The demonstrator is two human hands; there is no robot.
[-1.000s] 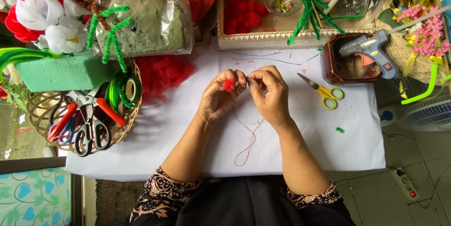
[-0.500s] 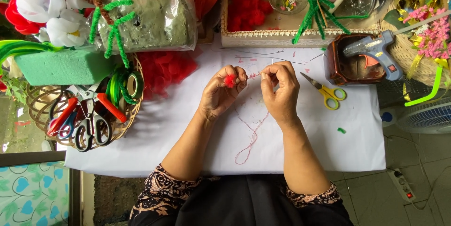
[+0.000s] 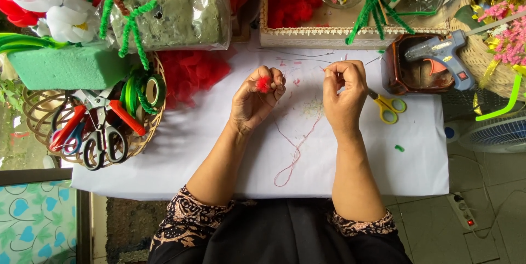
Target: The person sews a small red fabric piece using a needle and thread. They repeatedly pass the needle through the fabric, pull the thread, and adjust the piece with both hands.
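Desk w/ white sheet, craft clutter round the top edge. Basket of tools at 9 o'clock, glue gun at 2.

Left hand, near centre, curled; thumb + fingers pinch a red pompom. Right hand just beside it at 1 o'clock, fingers closed tight on sth thin, prob. the thread end; needle or not, can't tell. Yellow scissors just right of it.

Red thread trails in a loop toward 6 o'clock.

Step, prob.: stringing pompom onto thread. Next move calls for a steady pinch and the two hands brought close together.
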